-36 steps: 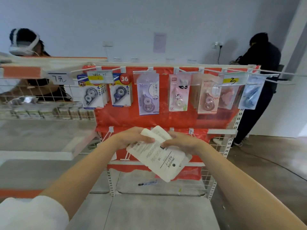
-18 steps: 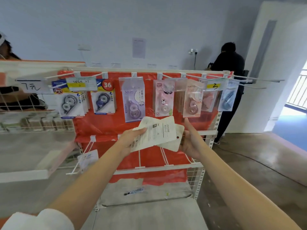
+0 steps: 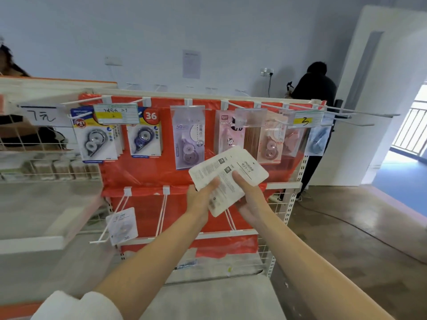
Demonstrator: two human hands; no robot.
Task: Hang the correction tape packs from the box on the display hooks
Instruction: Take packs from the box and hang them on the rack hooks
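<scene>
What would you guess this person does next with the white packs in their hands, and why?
Probably peel one pack off the white packs held by the left hand and right hand, then slide it onto an empty lower hook; only one lower pack hangs in that row.

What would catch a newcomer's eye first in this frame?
First, the fan of white correction tape packs, printed backs up, held at centre by the left hand and right hand. Behind them, the orange-red display panel carries a top row of hanging packs, the bold red "36" pack standing out. Lower left, a single pack hangs on a lower hook.
</scene>
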